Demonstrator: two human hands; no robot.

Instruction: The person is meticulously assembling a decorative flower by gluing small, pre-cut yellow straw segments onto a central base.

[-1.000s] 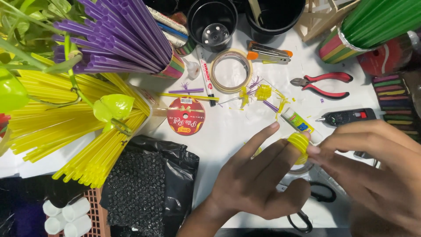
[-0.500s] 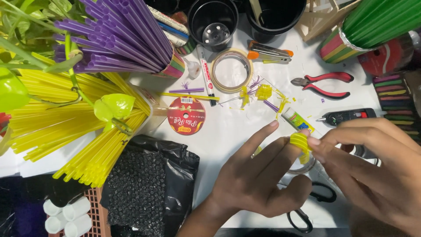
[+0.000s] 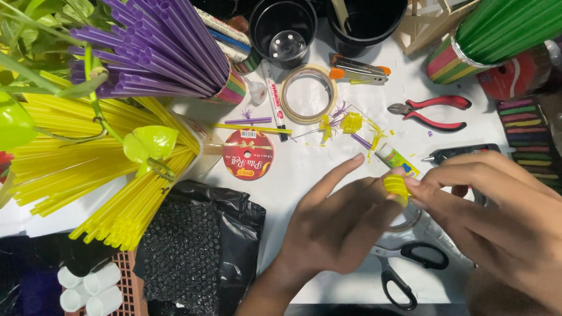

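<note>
a small yellow fringed straw piece (image 3: 396, 187) sits pinched between both hands, just above the white table (image 3: 304, 169). the left hand (image 3: 339, 225) grips it from below with thumb and bent fingers, index finger stretched out past it. the right hand (image 3: 503, 216) closes on its other end with fingertips. just beyond the fingers lies a glue tube (image 3: 398, 159); under the hands, black-handled scissors (image 3: 410, 269). farther out rest a tape roll (image 3: 308, 93), red pliers (image 3: 433, 112) and yellow straws (image 3: 88, 169).
</note>
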